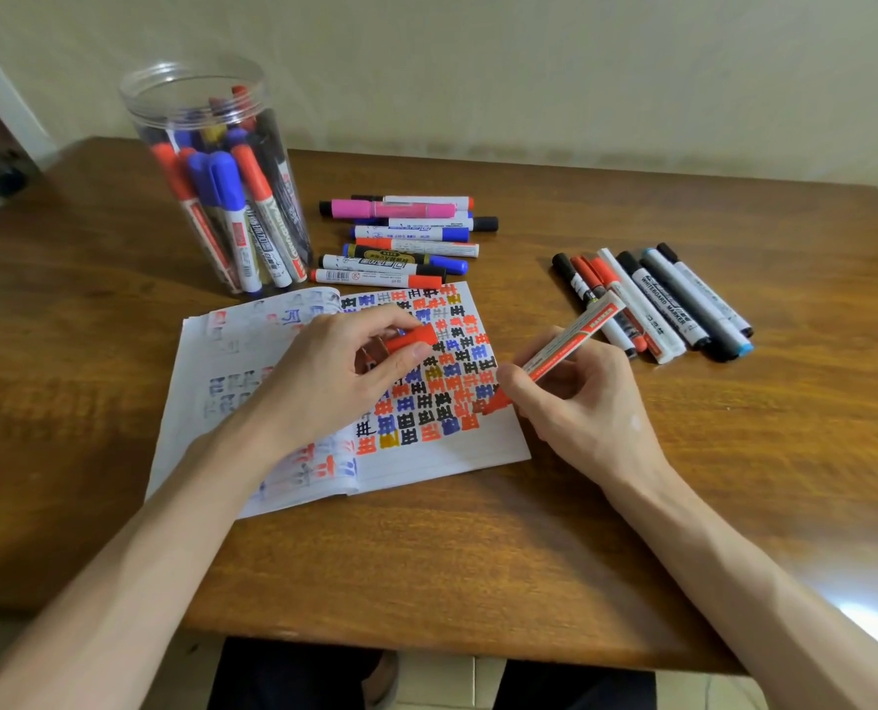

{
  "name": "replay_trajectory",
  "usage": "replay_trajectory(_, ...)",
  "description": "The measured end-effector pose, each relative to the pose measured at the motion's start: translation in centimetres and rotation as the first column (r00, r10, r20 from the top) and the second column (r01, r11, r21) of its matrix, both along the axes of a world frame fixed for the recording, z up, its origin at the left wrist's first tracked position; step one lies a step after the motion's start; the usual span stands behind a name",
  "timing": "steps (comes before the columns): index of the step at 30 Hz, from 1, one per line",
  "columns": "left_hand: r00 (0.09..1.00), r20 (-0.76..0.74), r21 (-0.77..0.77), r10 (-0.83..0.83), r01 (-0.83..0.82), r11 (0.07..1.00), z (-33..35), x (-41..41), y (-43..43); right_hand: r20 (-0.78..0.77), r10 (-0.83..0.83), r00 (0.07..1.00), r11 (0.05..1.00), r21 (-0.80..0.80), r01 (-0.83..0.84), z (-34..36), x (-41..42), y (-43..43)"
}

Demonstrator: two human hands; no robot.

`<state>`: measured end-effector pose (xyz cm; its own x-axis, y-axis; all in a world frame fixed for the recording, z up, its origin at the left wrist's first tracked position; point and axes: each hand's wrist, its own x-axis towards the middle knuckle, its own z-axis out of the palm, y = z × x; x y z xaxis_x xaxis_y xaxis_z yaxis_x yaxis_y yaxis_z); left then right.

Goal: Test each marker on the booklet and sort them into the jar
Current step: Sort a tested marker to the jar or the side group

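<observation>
An open booklet (426, 456) lies on the table, its right page filled with red, blue, black and yellow marks. My right hand (575, 402) grips an uncapped red marker (559, 351) with its tip on the page among the lower marks. My left hand (334, 371) rests on the booklet and pinches the marker's red cap (413, 340). A clear plastic jar (216, 181) stands upright at the back left, holding several red, blue and black markers.
Several markers (406, 238) lie in a heap behind the booklet, right of the jar. Another row of several markers (657, 299) lies to the right, just beyond my right hand. The wooden table (477, 556) ends at a wall behind.
</observation>
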<state>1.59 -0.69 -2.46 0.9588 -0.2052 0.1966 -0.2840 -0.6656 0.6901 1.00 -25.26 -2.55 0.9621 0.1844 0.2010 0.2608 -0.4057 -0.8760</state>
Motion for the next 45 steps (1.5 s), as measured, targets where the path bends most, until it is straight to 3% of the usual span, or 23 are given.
replay_trajectory(30, 1.0, -0.004, -0.013, -0.006, 0.006, 1.0, 0.03, -0.01, 0.13, 0.069, 0.031, 0.997, 0.998, -0.056, -0.027, -0.19, 0.0, -0.06)
replay_trajectory(40, 1.0, 0.008, -0.022, -0.01, 0.011, 1.0, 0.02, 0.0, 0.16, 0.014, 0.077, 0.997, 0.997, -0.032, -0.077, -0.04, -0.22, 0.12)
replay_trajectory(45, 1.0, 0.015, -0.013, -0.005, 0.005, 1.0, -0.08, 0.03, 0.24, 0.064, 0.016, 0.998, 0.998, -0.065, -0.012, -0.09, -0.17, 0.06)
